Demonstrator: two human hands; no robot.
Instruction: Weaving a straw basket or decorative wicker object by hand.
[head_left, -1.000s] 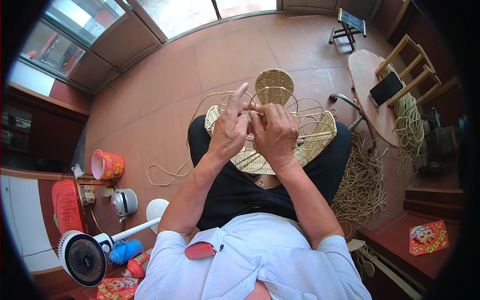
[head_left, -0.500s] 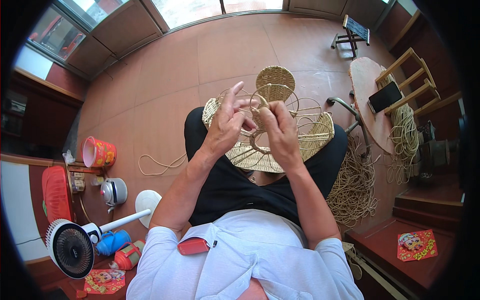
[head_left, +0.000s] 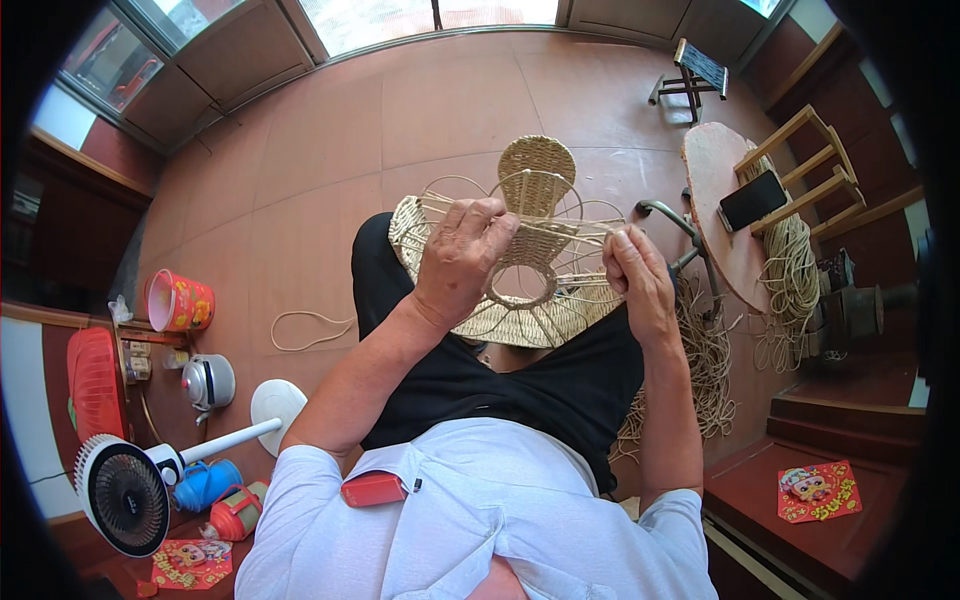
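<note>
A wire-framed piece of straw-coloured weaving point(head_left: 500, 328) rests between my knees, with open wire loops, a small woven ring in the middle and a rounded woven flap point(head_left: 537, 165) standing at its far side. Above it a thin straw cord point(head_left: 565, 226) runs between my two hands. My left hand point(head_left: 462, 255) is closed, thumb and fingers pinching the cord over the left part of the frame. At the frame's right side my right hand point(head_left: 642, 280) is closed in a fist around the cord's other end. The fingertips of the right hand are partly hidden.
Heaped loose cord point(head_left: 700, 375) lies on the floor by my right knee. Beyond it stand a rounded board point(head_left: 720, 200) bearing a black phone point(head_left: 753, 201), and a wooden frame hung with coiled cord point(head_left: 790, 262). A fan point(head_left: 130, 495), kettle point(head_left: 208, 382) and red bucket point(head_left: 182, 300) stand at left.
My right hand has moved right, away from my left, drawing the cord across the frame. The left hand's spread fingers have closed into a pinch.
</note>
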